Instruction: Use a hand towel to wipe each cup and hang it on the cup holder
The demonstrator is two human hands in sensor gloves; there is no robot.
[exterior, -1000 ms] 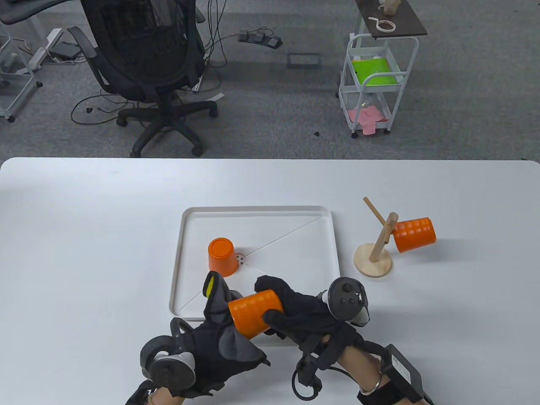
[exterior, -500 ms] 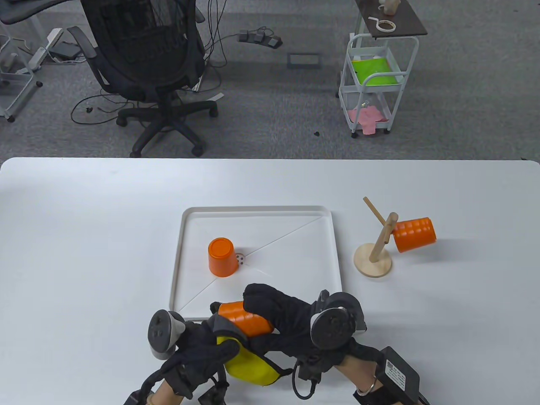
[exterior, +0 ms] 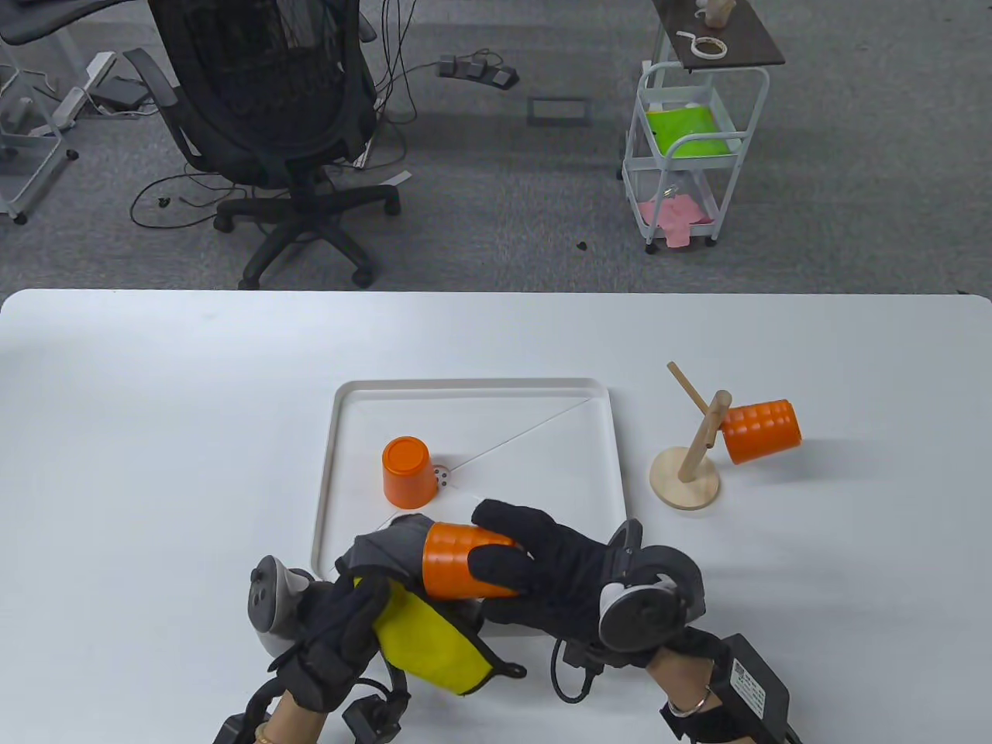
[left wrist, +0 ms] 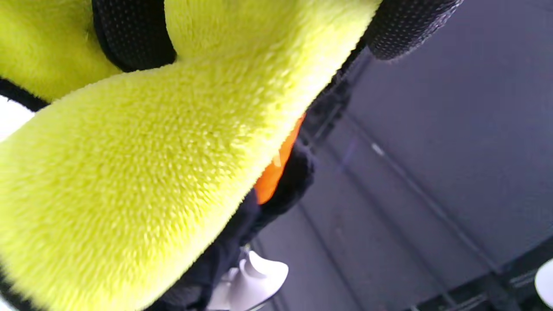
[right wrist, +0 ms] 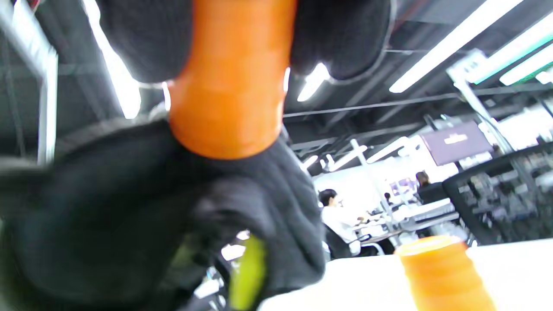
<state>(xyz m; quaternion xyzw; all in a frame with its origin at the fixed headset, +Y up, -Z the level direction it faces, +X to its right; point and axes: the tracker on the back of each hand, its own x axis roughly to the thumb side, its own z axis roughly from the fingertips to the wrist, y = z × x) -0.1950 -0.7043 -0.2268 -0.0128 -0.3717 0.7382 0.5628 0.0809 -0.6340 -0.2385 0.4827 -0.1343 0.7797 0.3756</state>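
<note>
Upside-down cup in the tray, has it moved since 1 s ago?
No. The upside-down cup sits in the same spot beside the tray drain holes.

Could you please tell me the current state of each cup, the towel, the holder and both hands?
Orange ribbed plastic cup in hand: on its side, towel at its mouth.
Yellow-and-grey hand towel: bunched.
Orange cup on white tray: upside down.
Orange cup on wooden cup holder: hung.
Left hand: grips towel.
Right hand: grips cup.

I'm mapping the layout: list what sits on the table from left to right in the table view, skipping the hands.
hand towel → upside-down cup in the white tray → held cup → cup holder → hung cup.
</note>
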